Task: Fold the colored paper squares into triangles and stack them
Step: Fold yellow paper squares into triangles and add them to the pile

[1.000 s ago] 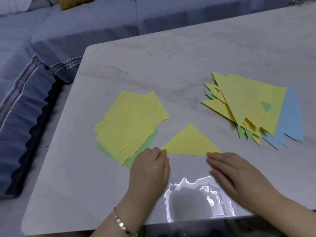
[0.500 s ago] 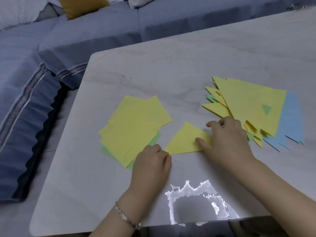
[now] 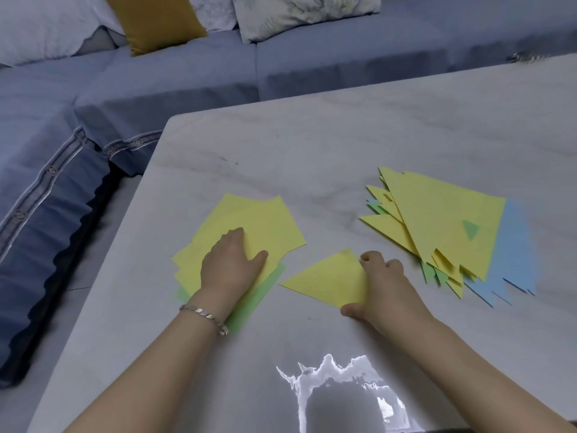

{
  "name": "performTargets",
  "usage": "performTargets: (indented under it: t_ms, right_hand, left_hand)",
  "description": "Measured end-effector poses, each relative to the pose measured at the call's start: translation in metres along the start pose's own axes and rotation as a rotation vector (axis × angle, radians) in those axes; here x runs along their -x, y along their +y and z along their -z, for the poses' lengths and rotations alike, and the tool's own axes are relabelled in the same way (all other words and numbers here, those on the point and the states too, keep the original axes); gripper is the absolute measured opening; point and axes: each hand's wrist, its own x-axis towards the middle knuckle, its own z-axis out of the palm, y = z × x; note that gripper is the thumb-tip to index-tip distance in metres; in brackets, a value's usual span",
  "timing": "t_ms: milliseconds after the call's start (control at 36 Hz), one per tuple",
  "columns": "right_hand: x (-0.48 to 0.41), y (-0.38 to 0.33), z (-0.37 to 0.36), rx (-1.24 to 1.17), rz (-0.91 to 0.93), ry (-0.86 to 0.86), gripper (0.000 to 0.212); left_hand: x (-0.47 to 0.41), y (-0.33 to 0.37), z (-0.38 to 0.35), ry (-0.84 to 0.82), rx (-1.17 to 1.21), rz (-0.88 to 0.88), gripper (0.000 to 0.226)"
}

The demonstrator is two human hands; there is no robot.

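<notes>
A folded yellow triangle lies on the pale table in front of me. My right hand grips its right edge, thumb under the near corner and fingers curled at the far corner. My left hand rests flat, fingers apart, on the pile of unfolded yellow squares, which has green sheets beneath it. To the right lies the stack of folded triangles, yellow on top, with green and blue ones below.
A blue sofa with a mustard cushion and pale cushions runs along the table's far and left sides. The table's left edge and rounded far-left corner are close to the square pile. A bright reflection shines near the front edge.
My left hand has moved from the triangle's left corner onto the pile of squares. My right hand has taken hold of the triangle's right edge, and the triangle has turned slightly.
</notes>
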Motion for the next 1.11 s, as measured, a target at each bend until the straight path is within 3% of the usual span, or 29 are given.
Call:
performTargets:
  t_ms: [56, 194, 278, 333, 417, 472, 528, 611, 750, 889, 1000, 1111]
  right_hand:
    - [0.0, 0.0, -0.001, -0.018, 0.022, 0.005, 0.083]
    - [0.001, 0.007, -0.01, -0.213, 0.078, 0.038, 0.057]
    - [0.001, 0.011, 0.0, -0.44, 0.117, 0.178, 0.059]
    - [0.003, 0.012, 0.016, -0.529, 0.191, 0.365, 0.052]
    - [-0.003, 0.02, 0.041, -0.52, 0.243, 0.625, 0.03]
    - [-0.011, 0.027, 0.056, -0.449, 0.19, 0.681, 0.024]
    - [-0.016, 0.034, 0.065, -0.331, 0.059, 0.625, 0.029]
    - [-0.011, 0.038, 0.063, -0.155, -0.053, 0.617, 0.036]
    - [-0.002, 0.03, 0.039, -0.081, 0.275, 0.61, 0.046]
    - [-0.004, 0.021, 0.014, -0.032, 0.64, 0.492, 0.086]
    - [-0.008, 0.023, 0.007, -0.08, 0.8, 0.58, 0.047]
    - [-0.009, 0.036, 0.001, -0.077, 0.833, 0.588, 0.044]
  left_hand:
    - [0.0, 0.002, 0.003, 0.031, -0.011, -0.018, 0.045]
    - [0.004, -0.005, 0.001, 0.091, -0.217, -0.129, 0.017]
    - [0.003, -0.012, -0.002, 0.075, -0.309, -0.194, 0.043]
    - [0.002, -0.014, 0.0, 0.071, -0.325, -0.202, 0.058]
    - [0.0, -0.017, -0.001, 0.086, -0.3, -0.228, 0.066]
    - [0.0, -0.019, -0.002, 0.13, -0.285, -0.242, 0.064]
    - [0.003, -0.018, -0.004, 0.22, -0.171, -0.279, 0.052]
    - [0.009, -0.011, -0.005, 0.305, 0.096, -0.203, 0.028]
    - [0.03, 0.025, 0.014, 0.286, 0.614, -0.102, 0.04]
    - [0.049, 0.048, 0.022, 0.127, 0.878, -0.123, 0.052]
    - [0.063, 0.05, 0.027, -0.073, 1.023, -0.059, 0.054]
    - [0.064, 0.047, 0.03, -0.191, 1.332, 0.121, 0.041]
